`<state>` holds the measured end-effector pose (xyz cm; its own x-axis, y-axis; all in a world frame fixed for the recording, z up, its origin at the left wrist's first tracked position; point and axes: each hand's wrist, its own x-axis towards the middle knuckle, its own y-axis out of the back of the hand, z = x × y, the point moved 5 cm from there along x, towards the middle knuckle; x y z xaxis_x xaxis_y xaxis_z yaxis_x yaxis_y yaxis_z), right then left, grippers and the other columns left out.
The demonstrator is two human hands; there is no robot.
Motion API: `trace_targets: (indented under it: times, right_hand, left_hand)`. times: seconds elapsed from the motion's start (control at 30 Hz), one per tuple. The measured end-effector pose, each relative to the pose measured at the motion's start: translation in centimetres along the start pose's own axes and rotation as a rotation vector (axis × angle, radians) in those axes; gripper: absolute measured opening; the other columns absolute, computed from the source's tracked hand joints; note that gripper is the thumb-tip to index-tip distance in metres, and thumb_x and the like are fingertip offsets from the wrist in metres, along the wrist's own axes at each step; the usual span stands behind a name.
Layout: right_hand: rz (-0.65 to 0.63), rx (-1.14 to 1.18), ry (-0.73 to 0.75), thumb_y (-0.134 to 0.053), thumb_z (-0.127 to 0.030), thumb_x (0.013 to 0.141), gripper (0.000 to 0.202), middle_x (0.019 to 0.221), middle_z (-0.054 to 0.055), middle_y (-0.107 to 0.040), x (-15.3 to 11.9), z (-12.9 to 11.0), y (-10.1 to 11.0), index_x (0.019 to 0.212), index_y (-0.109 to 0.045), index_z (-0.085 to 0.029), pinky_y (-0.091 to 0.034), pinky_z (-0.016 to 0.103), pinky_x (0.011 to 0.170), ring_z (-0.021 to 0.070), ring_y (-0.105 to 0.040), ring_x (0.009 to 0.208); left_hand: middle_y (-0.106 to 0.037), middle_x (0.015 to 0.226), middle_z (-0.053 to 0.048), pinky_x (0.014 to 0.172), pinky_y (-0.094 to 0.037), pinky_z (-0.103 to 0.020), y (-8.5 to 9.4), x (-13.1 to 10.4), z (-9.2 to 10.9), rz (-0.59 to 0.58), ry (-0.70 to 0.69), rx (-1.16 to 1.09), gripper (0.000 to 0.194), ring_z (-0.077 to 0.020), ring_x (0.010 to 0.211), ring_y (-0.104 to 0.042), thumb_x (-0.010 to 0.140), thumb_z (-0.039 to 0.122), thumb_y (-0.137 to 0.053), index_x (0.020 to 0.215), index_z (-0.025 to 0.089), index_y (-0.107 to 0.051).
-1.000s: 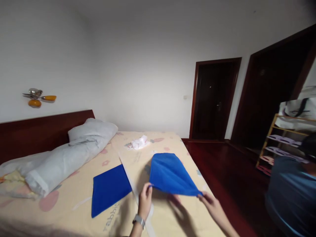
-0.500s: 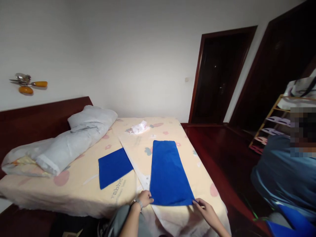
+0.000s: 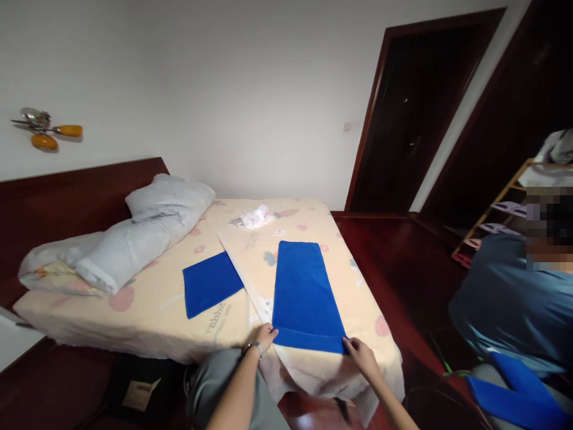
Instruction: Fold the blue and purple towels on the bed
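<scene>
A long blue towel [image 3: 302, 286] lies stretched out on the bed, its narrower-looking end pointing away from me. A crease runs across its near end, marking off a strip along the front edge. My left hand [image 3: 265, 338] is closed in a pinch on the near left corner. On the near right corner, my right hand [image 3: 360, 356] pinches the cloth between thumb and fingers. To the left rests a second blue towel [image 3: 212, 283], folded into a smaller flat square; neither hand touches it.
The bed [image 3: 165, 322] has a patterned sheet, with a bunched grey-white quilt [image 3: 147, 233] at left and a crumpled white plastic bag [image 3: 255, 217] towards the back. On the right, a person [image 3: 501, 298] sits beside blue cloth [image 3: 514, 391], near a shoe rack [image 3: 505, 197].
A crease and strip now show across the towel's near end. Both hands keep hold of the corners. The whole view has shifted slightly, with the bed appearing higher.
</scene>
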<state>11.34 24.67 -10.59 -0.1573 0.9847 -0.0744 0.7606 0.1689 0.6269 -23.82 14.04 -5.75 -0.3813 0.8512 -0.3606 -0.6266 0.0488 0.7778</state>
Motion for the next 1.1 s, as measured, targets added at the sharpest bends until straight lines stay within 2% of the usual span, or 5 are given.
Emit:
trace_targets:
  times: [0.2,0.37,0.7,0.97,1.1]
  right_hand:
    - [0.005,-0.054,-0.036,-0.047,-0.061,0.077,0.04,0.068,0.006,-0.07,0.1,0.6,-0.8,0.066,-0.06,-0.025,-0.047,0.035,0.068,0.0287,-0.069,0.074]
    - [0.151,-0.124,-0.002,-0.046,-0.053,0.08,0.034,0.088,0.009,-0.071,-0.4,0.9,-1.2,0.086,-0.062,-0.024,-0.05,0.036,0.076,0.0295,-0.069,0.089]
    - [0.125,-0.126,-0.001,-0.036,-0.042,0.089,0.031,0.096,0.009,-0.067,0.0,1.5,-1.6,0.101,-0.057,-0.022,-0.051,0.033,0.079,0.023,-0.067,0.086]
    - [0.134,-0.247,0.358,-0.041,-0.033,0.088,0.042,0.136,0.009,-0.056,-3.0,2.0,-1.1,0.122,-0.064,-0.022,-0.047,0.043,0.102,0.0275,-0.056,0.116]
    - [0.029,-0.153,0.374,-0.05,-0.033,0.08,0.05,0.134,0.008,-0.061,-2.4,3.2,-0.3,0.127,-0.063,-0.022,-0.045,0.044,0.106,0.0271,-0.056,0.121]
  left_hand:
    - [-0.073,0.098,-0.004,0.074,-0.041,-0.023,-0.4,-0.1,-0.4,0.022,0.039,0.109,0.014,-0.0173,0.093,-0.066,0.087,0.031,-0.063,0.094,0.02,-0.069]
    - [-0.068,0.111,-0.007,0.079,-0.041,-0.025,0.1,-1.0,0.4,0.062,0.02,0.185,0.017,-0.0184,0.101,-0.063,0.087,0.027,-0.062,0.103,0.02,-0.063]
    - [-0.063,0.115,-0.003,0.094,-0.037,-0.03,-0.6,-1.1,1.3,0.096,-0.372,0.375,0.021,-0.0197,0.111,-0.054,0.09,0.02,-0.047,0.099,0.025,-0.065]
    - [-0.063,0.124,-0.001,0.102,-0.04,-0.032,-1.3,-0.8,-0.7,-0.036,-0.436,0.367,0.053,-0.0224,0.116,-0.055,0.068,0.012,-0.062,0.118,0.031,-0.064]
    - [-0.066,0.121,-0.002,0.104,-0.04,-0.031,-1.4,-0.2,-0.9,0.01,-0.374,0.315,0.04,-0.0214,0.116,-0.057,0.078,0.016,-0.058,0.115,0.028,-0.068]
